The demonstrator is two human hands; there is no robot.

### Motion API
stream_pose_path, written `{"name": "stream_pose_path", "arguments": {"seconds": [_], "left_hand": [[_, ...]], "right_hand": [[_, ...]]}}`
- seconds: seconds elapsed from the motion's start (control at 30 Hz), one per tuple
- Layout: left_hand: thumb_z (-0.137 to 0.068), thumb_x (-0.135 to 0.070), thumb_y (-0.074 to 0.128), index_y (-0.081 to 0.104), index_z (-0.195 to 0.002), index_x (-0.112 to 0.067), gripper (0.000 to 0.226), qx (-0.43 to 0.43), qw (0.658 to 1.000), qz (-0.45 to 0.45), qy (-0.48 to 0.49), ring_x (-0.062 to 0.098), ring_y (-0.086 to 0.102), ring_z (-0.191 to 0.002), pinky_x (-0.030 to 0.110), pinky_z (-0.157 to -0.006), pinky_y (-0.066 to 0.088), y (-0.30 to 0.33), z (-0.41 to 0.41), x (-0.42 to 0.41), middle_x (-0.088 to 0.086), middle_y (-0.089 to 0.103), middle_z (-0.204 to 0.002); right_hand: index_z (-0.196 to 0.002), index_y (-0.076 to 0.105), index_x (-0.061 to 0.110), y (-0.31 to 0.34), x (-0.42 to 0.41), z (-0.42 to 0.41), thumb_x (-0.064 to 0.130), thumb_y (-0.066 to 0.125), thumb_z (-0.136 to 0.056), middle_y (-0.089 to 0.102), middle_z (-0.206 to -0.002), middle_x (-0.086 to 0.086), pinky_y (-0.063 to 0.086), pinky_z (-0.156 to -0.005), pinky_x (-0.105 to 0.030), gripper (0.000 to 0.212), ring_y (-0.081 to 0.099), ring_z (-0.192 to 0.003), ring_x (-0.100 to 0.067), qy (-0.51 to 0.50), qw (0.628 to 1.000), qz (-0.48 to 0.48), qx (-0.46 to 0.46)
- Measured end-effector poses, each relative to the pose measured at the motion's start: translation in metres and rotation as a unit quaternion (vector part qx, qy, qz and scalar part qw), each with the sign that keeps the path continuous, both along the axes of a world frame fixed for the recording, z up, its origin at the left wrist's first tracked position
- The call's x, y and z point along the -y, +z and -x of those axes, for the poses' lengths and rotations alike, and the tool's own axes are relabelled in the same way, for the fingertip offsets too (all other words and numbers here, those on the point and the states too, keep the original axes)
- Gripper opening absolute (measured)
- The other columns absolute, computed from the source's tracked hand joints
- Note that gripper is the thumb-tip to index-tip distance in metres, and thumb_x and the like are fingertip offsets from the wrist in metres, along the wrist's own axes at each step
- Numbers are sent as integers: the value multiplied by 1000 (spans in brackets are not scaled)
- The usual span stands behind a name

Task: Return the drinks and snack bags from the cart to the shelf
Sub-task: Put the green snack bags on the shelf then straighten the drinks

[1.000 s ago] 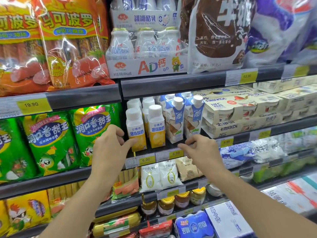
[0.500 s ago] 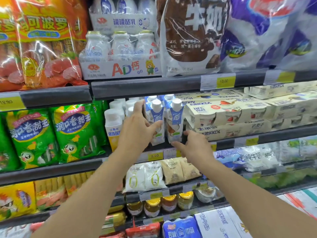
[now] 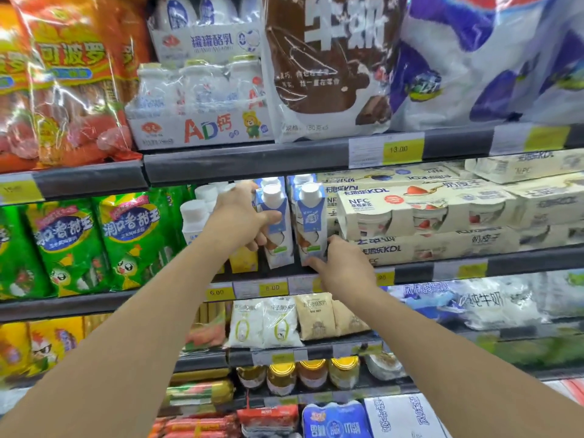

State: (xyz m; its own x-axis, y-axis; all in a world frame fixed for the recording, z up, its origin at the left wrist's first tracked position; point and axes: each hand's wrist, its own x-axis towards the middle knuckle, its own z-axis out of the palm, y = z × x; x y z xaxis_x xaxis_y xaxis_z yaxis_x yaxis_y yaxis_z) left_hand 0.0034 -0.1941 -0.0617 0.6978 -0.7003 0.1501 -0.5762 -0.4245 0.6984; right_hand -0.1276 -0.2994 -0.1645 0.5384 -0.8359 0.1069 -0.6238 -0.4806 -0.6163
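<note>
Two blue-and-white coconut drink cartons with white caps stand side by side on the middle shelf [image 3: 458, 267]. My left hand [image 3: 238, 218] is wrapped around the left carton [image 3: 275, 245], thumb across its front. My right hand [image 3: 343, 265] touches the lower right corner of the right carton [image 3: 311, 222], fingers against its base and side. Both cartons are upright. White-capped yellow yoghurt bottles [image 3: 193, 216] stand just left of them, partly hidden by my left hand.
Cream KDL yoghurt multipacks [image 3: 420, 213] press against the cartons on the right. Green snack bags [image 3: 132, 241] fill the shelf to the left. Above sit AD milk bottle packs [image 3: 202, 105] and a brown milk bag [image 3: 328, 67]. Lower shelves hold pouches and jars [image 3: 281, 377].
My left hand moved right from the yellow bottles onto the left carton and closed on it. My right hand rose from the shelf edge to the right carton's base. The view shifted closer.
</note>
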Motion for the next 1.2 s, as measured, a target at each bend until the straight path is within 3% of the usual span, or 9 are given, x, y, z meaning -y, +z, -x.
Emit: {"name": "stream_pose_path", "arguments": {"seconds": [0.27,0.63,0.83,1.03,1.2], "left_hand": [[-92,-15,69,47,-140,-18,53,-63,997,-9,-52,17,59,-48,25,-40,47,8,-5,-2,15,69,-74],[-94,-15,68,44,-141,-15,53,-43,996,-20,-71,20,63,-50,31,-49,56,9,-9,-5,15,70,-72],[-94,-16,67,40,-145,-15,58,-26,997,-30,-62,18,63,-48,29,-46,54,11,-6,-3,16,70,-75],[-93,-17,68,43,-141,-15,54,-38,997,-30,-55,19,64,-46,31,-49,55,8,-8,-1,15,69,-75],[-93,-17,68,40,-144,-18,59,-64,996,-32,-51,22,63,-48,33,-52,55,7,-10,3,18,69,-77]], "right_hand": [[-86,53,19,1,-2,-5,53,66,-85,69,-83,-7,60,-69,-46,37,68,-75,-32,-29,1000,-9,-2],[-88,55,18,0,-7,-7,53,67,-84,69,-82,-8,61,-65,-48,37,68,-73,-33,-54,999,4,4],[-87,54,18,0,-6,-6,53,66,-85,69,-84,-7,60,-68,-47,37,68,-73,-32,-55,998,7,1],[-92,58,16,7,-13,-9,73,60,-76,67,-84,-3,58,-65,-39,60,66,-78,-27,-71,997,25,-3],[-92,60,15,11,-17,-15,73,60,-78,65,-85,-2,53,-64,-35,60,63,-82,-26,-82,996,44,-10]]}}
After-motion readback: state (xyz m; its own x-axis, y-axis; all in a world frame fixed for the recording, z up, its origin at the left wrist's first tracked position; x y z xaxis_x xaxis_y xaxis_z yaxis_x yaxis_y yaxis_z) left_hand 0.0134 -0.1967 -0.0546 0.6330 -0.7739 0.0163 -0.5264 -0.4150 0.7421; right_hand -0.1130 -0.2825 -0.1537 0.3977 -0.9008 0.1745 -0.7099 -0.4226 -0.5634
